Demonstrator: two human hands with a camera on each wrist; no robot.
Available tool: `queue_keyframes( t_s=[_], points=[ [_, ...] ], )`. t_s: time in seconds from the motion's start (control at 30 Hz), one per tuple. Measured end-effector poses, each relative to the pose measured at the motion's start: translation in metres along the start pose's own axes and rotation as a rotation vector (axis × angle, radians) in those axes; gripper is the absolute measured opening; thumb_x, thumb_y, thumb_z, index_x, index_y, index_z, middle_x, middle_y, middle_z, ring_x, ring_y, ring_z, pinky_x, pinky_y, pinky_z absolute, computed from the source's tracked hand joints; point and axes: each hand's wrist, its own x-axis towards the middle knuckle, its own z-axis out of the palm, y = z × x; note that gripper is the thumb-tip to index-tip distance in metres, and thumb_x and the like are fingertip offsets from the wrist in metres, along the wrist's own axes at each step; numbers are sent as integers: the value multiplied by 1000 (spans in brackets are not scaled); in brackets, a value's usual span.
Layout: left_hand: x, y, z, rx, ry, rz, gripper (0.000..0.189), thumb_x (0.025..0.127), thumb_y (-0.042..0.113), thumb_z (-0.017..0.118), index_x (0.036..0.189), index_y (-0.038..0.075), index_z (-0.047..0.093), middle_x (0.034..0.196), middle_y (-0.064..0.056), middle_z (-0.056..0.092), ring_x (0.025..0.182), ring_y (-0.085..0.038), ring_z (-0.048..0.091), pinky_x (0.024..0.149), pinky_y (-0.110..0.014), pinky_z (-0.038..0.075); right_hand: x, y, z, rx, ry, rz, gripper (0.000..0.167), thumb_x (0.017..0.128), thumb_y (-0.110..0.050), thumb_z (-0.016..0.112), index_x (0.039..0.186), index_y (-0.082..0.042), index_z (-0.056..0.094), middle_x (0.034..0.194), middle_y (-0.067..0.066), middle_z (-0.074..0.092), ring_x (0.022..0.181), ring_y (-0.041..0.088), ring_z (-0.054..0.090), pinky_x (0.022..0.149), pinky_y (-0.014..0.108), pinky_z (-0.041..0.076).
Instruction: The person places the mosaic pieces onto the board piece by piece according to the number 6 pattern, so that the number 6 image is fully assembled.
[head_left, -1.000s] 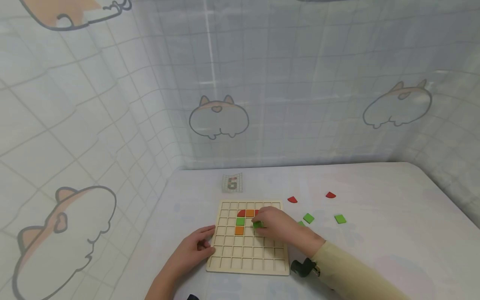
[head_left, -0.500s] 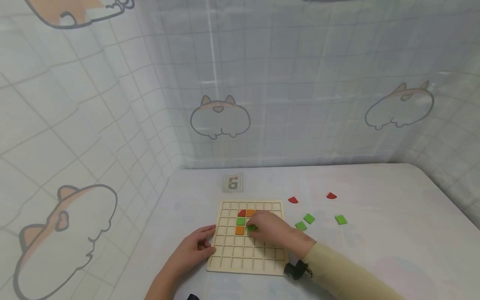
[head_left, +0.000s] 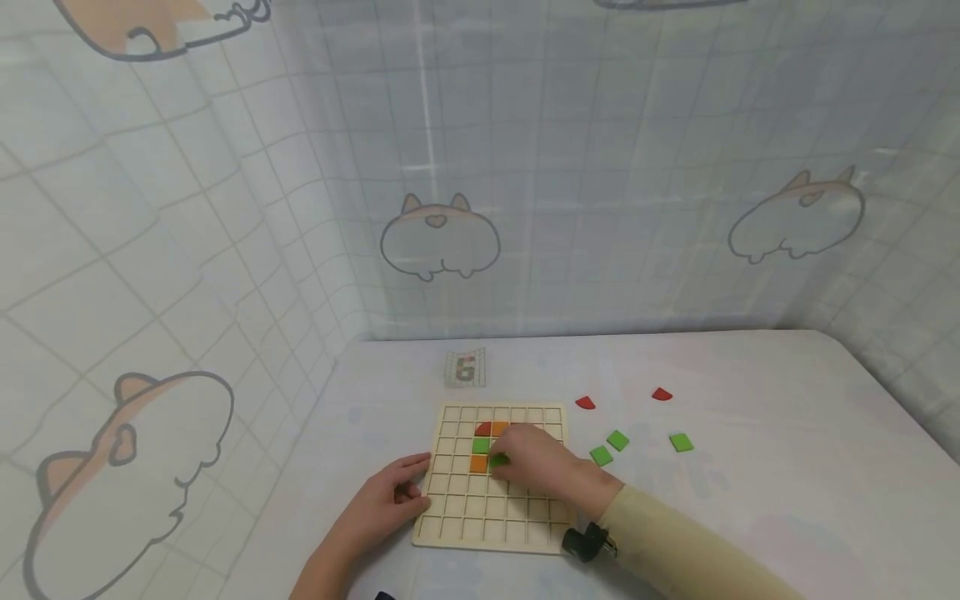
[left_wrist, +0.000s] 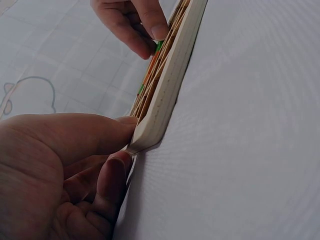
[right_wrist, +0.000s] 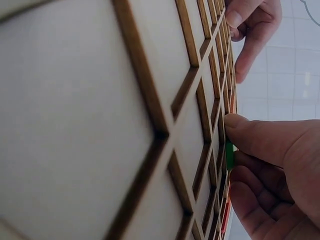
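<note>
A pale wooden grid board (head_left: 454,505) lies flat on the table. My left hand (head_left: 384,502) holds its left edge; in the left wrist view the thumb (left_wrist: 107,132) is on the edge, with a curled finger below. Over the board, my right hand (head_left: 536,458) pinches a green square tile (right_wrist: 230,156) between thumb and fingers, right of an orange tile (head_left: 478,463) in the grid. Above that orange tile sit a green tile (head_left: 481,446) and a red quarter-round tile (head_left: 483,429), with another orange tile (head_left: 500,428) beside it. My hand hides cells further right.
Loose green tiles (head_left: 618,440) and two red quarter-round tiles (head_left: 585,402) lie right of the board. Behind it is a small printed pattern card (head_left: 465,368). A dark wrist camera (head_left: 585,543) hangs at my right wrist. A patterned curtain (head_left: 555,208) surrounds the table.
My right hand has moved left across the board with the green tile, to beside the lower orange tile. My left hand stays at the board's edge.
</note>
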Motion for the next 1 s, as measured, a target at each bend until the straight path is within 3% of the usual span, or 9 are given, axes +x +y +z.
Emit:
queue_keyframes(
  t_s=[0.3, 0.57, 0.83, 1.0],
  points=[
    [1, -2, 1, 11, 3, -5, 59, 85, 21, 79, 138, 5, 59, 138, 4, 54, 85, -10, 55, 70, -23, 47, 0, 0, 1, -17, -6, 1, 18, 88, -23, 77, 104, -17, 78, 90, -13, 66, 79, 4, 54, 79, 27, 47],
    [2, -2, 2, 17, 3, -6, 59, 84, 21, 79, 137, 5, 59, 139, 3, 54, 85, -11, 55, 69, -24, 47, -13, -2, -14, 59, 9, 83, 36, 89, -27, 76, 121, -12, 72, 112, -5, 69, 98, 10, 62, 84, 31, 51],
    [1, -1, 2, 11, 8, -4, 58, 84, 20, 79, 137, 4, 59, 139, 3, 54, 85, -11, 55, 69, -23, 47, -21, 8, -24, 50, 43, 98, 35, 87, -27, 78, 119, -12, 73, 107, -2, 70, 86, 9, 60, 77, 27, 51],
    [1, -1, 2, 3, 1, -15, 59, 84, 20, 78, 137, 5, 58, 140, 4, 52, 86, -12, 56, 69, -24, 47, -30, 22, -29, 53, 71, 120, 32, 88, -24, 77, 117, -11, 74, 107, -2, 70, 89, 10, 61, 78, 30, 51]
  ],
)
